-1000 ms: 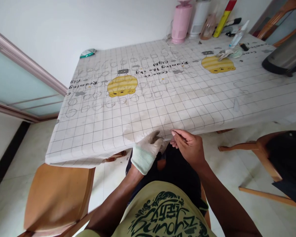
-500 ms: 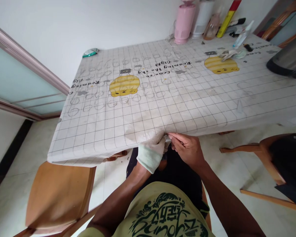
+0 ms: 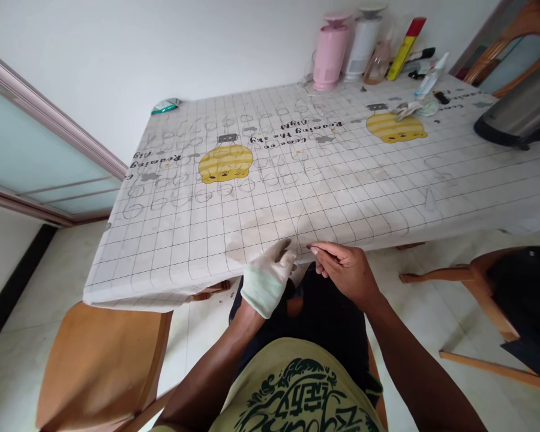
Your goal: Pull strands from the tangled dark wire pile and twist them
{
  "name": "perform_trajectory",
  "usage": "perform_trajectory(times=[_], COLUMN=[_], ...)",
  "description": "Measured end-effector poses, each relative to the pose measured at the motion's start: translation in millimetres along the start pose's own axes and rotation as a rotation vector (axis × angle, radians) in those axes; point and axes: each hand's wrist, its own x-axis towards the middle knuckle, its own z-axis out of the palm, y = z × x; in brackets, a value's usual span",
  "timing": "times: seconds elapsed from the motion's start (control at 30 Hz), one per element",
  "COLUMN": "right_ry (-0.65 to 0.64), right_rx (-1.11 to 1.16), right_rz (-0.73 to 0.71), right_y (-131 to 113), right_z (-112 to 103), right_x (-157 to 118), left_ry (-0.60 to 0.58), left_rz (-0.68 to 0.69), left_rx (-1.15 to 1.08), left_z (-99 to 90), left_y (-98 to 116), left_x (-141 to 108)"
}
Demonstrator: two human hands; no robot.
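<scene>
My left hand [image 3: 270, 273] wears a white knit glove with a pale green cuff. It is at the front edge of the tablecloth [image 3: 270, 210], its fingers stretched out and a little apart. To its right, separated by a small gap, my bare right hand [image 3: 344, 267] pinches thumb and forefinger together. Whatever is in that pinch is too small to name. A faint curved line, like a thread, shows on the cloth just above the two hands, though I cannot tell if either holds it.
A pink cylindrical device [image 3: 330, 57], a white one [image 3: 362, 48], a spray bottle [image 3: 378, 63] and a red-yellow box [image 3: 405, 49] stand along the wall. A steel kettle [image 3: 517, 114] is at right. A crumpled glove [image 3: 416, 109] lies near a clear bottle [image 3: 432, 78]. Wooden chairs [image 3: 103, 360] flank me.
My hands were touching at the fingertips and have now come apart. The gloved left hand moved slightly left and its fingers loosened; the right hand kept its pinch. The view shifted slightly.
</scene>
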Motion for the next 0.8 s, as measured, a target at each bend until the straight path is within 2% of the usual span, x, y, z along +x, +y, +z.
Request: perform_trajectory(times=[0.13, 0.23, 0.33, 0.43, 0.57, 0.7, 0.8], right_ry=[-0.010, -0.006, -0.010, -0.007, -0.021, -0.061, -0.056], right_rx=[-0.021, -0.034, -0.037, -0.050, -0.100, -0.196, -0.194], right_rz=[-0.009, -0.002, -0.017, -0.064, -0.112, -0.193, -0.194], right_y=[-1, -1, 0, 0, -3, -5, -7], right_z=[-2, -2, -1, 0, 4, 6, 4], right_x=[0, 1, 1, 2, 2, 3, 3], left_ry=[-0.021, -0.042, -0.107, -0.172, -0.170, -0.225, -0.278], left_rz=[-0.033, -0.057, -0.111, -0.200, -0.284, -0.312, -0.332], left_rx=[-0.245, -0.249, -0.197, -0.237, -0.304, -0.329, -0.383], left_z=[-10.0, -12.6, -6.0, 8.2, 24.2, 26.4, 23.0], left_y=[-1, -3, -3, -4, -3, 3, 7], left_x=[2, -2, -9, -14, -12, -8, -5])
